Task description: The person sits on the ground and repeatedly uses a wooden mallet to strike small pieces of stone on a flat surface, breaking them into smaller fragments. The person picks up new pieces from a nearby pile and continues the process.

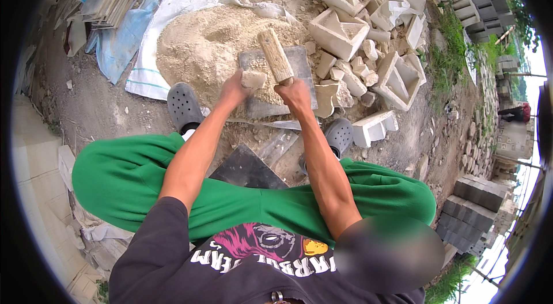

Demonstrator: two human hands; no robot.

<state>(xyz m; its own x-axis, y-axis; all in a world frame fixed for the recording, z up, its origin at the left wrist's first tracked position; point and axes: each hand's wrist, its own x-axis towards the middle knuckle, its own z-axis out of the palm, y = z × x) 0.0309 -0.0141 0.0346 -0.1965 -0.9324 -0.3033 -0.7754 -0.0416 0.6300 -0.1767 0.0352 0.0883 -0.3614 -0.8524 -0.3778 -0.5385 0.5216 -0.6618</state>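
In the head view, a pale stone lump [253, 79] is held in the left hand [235, 90]. The fingers are closed around it. A thick wooden mallet [276, 56] is gripped by the right hand [295, 94], with the fingers wrapped tight around its lower end. The mallet is tilted, with its top leaning up and to the left. The lump and the mallet are just beside each other, over a flat grey slab [299, 65].

The far edge of the slab is touched by a sand heap [196, 45], which is spread on a white sheet [147, 71]. The right edge of the slab is crowded by broken stone bits [351, 71] and hollow pale blocks [340, 30]. A little bare ground is left on the left, beside a grey clog [184, 105]. Another grey clog [340, 134] is seen on the right, next to a small white block [373, 127]. A dark slab [247, 168] is seen between green trouser legs [121, 177]. Stacked grey bricks [475, 194] are well apart, on the right.
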